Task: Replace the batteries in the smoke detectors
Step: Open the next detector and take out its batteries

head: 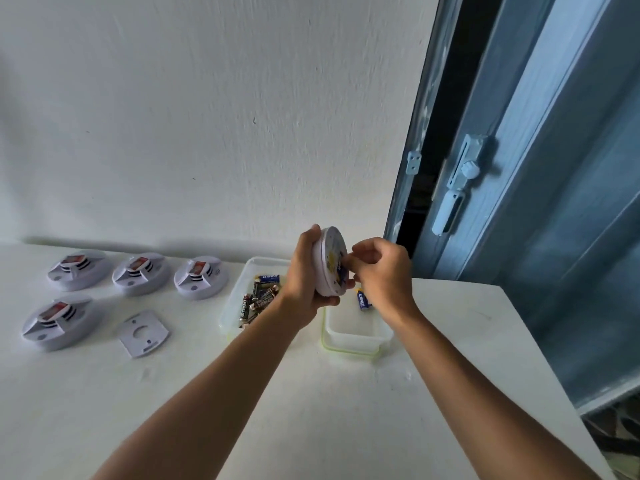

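My left hand [306, 278] grips a round white smoke detector [330, 261] on its edge above the table, its back turned to the right. The curled fingers of my right hand [381, 271] pinch at the battery bay on that back; what they hold is hidden. Below, a clear container [349, 336] holds a blue battery [362, 299]. A second clear container [232, 306] to its left holds several black and blue batteries [258, 299]. Several more smoke detectors [201, 277] lie face up at the left. A loose white mounting plate [143, 332] lies beside them.
Everything sits on a white table [311, 410] against a white wall. A blue door [540, 202] with a latch stands at the right, past the table's right edge.
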Motion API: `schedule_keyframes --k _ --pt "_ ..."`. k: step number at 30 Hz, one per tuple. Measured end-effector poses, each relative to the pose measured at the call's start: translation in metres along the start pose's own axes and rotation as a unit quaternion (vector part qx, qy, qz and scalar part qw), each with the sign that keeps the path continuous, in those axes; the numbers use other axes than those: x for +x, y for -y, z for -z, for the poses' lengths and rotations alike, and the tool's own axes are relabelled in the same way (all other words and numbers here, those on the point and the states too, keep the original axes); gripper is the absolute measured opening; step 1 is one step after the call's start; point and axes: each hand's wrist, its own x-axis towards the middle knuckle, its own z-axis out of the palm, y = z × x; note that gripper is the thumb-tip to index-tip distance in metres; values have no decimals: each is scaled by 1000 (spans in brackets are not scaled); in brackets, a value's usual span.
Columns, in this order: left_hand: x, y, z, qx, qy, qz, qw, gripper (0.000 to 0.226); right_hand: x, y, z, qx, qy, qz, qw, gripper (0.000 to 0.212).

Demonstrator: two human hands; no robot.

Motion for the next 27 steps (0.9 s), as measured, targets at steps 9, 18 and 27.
schedule_keyframes --k 9,18,27 --pt "-4 -1 21 -119 50 -13 992 68 2 -5 8 306 17 -188 933 14" --pt "-4 6 45 -148 49 -6 988 65 9 -21 4 139 88 -182 970 13" --pt "-9 3 56 -151 47 -14 987 64 17 -38 -19 -316 302 -151 886 28"
